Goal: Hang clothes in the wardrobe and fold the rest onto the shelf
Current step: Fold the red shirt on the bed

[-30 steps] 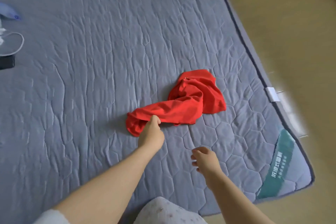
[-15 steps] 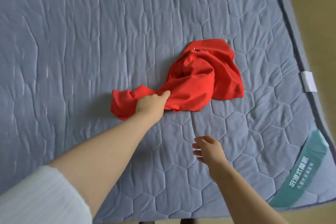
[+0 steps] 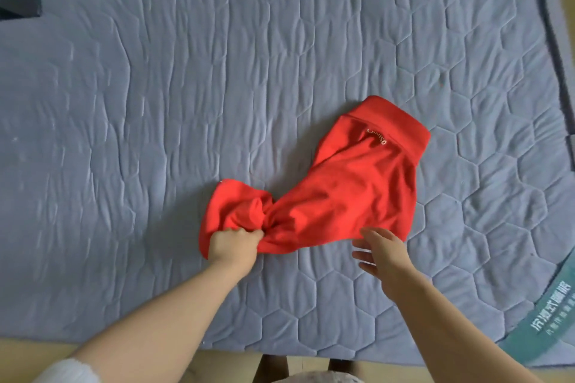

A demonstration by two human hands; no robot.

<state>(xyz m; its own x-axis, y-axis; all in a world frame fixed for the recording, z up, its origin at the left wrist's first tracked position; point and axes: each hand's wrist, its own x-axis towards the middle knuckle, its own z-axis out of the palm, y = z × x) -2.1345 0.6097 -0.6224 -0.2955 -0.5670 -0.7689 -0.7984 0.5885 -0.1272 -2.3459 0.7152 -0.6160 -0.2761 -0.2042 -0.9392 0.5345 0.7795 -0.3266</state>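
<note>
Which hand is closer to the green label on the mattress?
Right. The right hand is at the edge of the red cloth, left of the green label. The left hand grips the cloth's bunched end, farther left.

Our left hand [image 3: 231,244] is fisted, fingers curled round a bunch of the red garment [image 3: 342,186], with the bare forearm coming in from near left. Our right hand [image 3: 384,250] has relaxed, spread fingers, tips at the garment's near edge; we can't tell if they touch it. Both arms are extended, hands apart and roughly level.
</note>
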